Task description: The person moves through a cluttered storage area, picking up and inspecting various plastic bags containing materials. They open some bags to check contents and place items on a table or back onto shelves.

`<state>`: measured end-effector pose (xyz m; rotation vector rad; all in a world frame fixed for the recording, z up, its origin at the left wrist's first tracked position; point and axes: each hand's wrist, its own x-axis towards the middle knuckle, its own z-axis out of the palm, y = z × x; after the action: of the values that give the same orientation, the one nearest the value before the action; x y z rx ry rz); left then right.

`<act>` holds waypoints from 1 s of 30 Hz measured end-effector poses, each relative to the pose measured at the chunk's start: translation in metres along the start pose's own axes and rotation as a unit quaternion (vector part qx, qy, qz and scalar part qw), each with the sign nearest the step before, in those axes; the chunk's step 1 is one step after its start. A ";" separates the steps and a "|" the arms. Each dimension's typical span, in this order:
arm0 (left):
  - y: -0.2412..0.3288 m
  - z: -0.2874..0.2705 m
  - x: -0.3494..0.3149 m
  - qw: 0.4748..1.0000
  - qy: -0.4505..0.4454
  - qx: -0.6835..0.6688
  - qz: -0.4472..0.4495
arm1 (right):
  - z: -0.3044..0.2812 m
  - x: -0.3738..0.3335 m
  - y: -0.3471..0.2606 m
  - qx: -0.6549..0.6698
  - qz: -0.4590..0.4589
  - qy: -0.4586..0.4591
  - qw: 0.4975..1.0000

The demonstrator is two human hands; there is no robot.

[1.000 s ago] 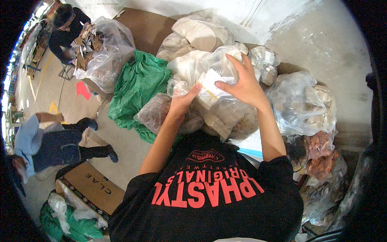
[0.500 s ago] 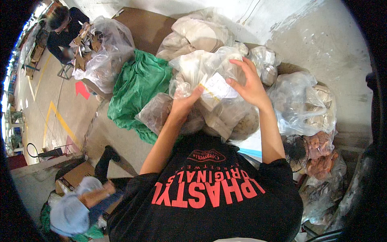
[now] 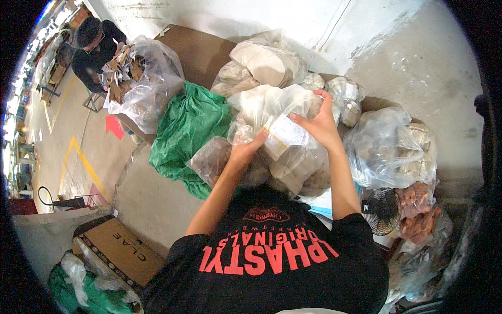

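Note:
In front of me is a clear plastic bag [image 3: 298, 162] with pale contents, a white paper slip [image 3: 286, 131] lying flat against it. My left hand [image 3: 249, 149] grips the bag's left side, its thumb at the slip's edge. On the other side, my right hand [image 3: 320, 125] curls round the bag, thumb on the slip's right part and fingers over the top. A green woven sack [image 3: 189, 136] lies left of my left hand. Behind the held bag is another clear bag of beige pieces [image 3: 261, 65].
More filled clear bags [image 3: 389, 141] stand at the right, near a black fan [image 3: 381, 211]. At the far left a person [image 3: 97, 49] sits by a bag of cardboard scraps [image 3: 151, 83]. A cardboard box [image 3: 120, 251] stands lower left. A white wall [image 3: 293, 15] rises behind.
The person in light blue at the lower left has left the view, showing the cardboard box. My view has shifted, so things sit lower in it. Both hands keep their hold.

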<state>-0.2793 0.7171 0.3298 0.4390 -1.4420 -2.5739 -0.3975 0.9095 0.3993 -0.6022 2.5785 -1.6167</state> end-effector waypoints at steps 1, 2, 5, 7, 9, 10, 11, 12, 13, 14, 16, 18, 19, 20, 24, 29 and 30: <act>0.000 0.000 -0.001 1.000 0.001 -0.007 0.006 | 0.001 0.000 -0.005 0.016 0.020 0.004 1.000; 0.002 0.000 -0.002 1.000 0.002 0.002 -0.009 | 0.002 0.000 -0.010 0.001 0.020 0.007 1.000; 0.008 -0.002 -0.005 0.999 -0.001 0.019 -0.043 | 0.003 0.001 -0.016 -0.030 0.023 0.020 0.999; 0.002 -0.006 -0.002 0.998 -0.007 0.018 -0.053 | 0.006 0.001 -0.013 -0.030 0.026 0.032 0.999; -0.004 -0.006 -0.001 1.000 -0.003 0.007 -0.026 | 0.007 0.003 -0.011 -0.016 0.026 0.032 0.999; -0.006 -0.005 -0.001 1.000 -0.002 0.001 -0.013 | 0.008 0.003 -0.010 -0.010 0.027 0.033 0.999; -0.006 -0.005 -0.001 1.000 0.005 0.004 -0.027 | 0.009 0.004 -0.008 -0.009 0.026 0.037 0.999; -0.006 -0.006 -0.001 0.999 0.011 0.008 -0.042 | 0.009 0.005 -0.006 -0.008 0.025 0.042 0.999; -0.006 -0.007 -0.001 0.998 0.018 0.012 -0.056 | 0.010 0.005 -0.005 -0.008 0.023 0.047 0.999; -0.008 -0.009 -0.001 0.999 0.005 0.022 -0.042 | 0.011 0.005 -0.005 -0.005 0.029 0.054 0.998; -0.007 -0.012 -0.002 0.998 0.013 0.019 -0.064 | 0.014 0.005 -0.005 0.001 0.039 0.067 0.997; -0.001 -0.009 -0.005 0.995 0.023 0.006 -0.096 | 0.016 0.004 -0.005 0.017 0.000 0.077 0.997; -0.001 -0.012 -0.005 0.994 0.019 0.029 -0.105 | 0.016 0.003 -0.005 0.026 -0.020 0.080 0.996; -0.001 -0.018 -0.006 0.993 0.019 0.049 -0.109 | 0.015 0.001 -0.007 0.029 -0.028 0.076 0.996; -0.019 -0.038 -0.004 0.997 -0.014 0.031 -0.075 | 0.003 -0.001 -0.042 -0.003 -0.078 0.053 0.996; 0.000 -0.036 0.000 0.999 -0.029 0.042 -0.014 | -0.016 0.013 -0.105 0.031 -0.151 0.033 0.987; 0.007 -0.033 -0.001 0.999 -0.010 0.050 -0.003 | -0.014 0.025 -0.115 0.050 -0.142 0.050 0.987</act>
<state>-0.2677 0.6868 0.3197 0.4315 -1.5830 -2.5256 -0.3890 0.8693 0.5104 -0.9397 2.5542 -1.8906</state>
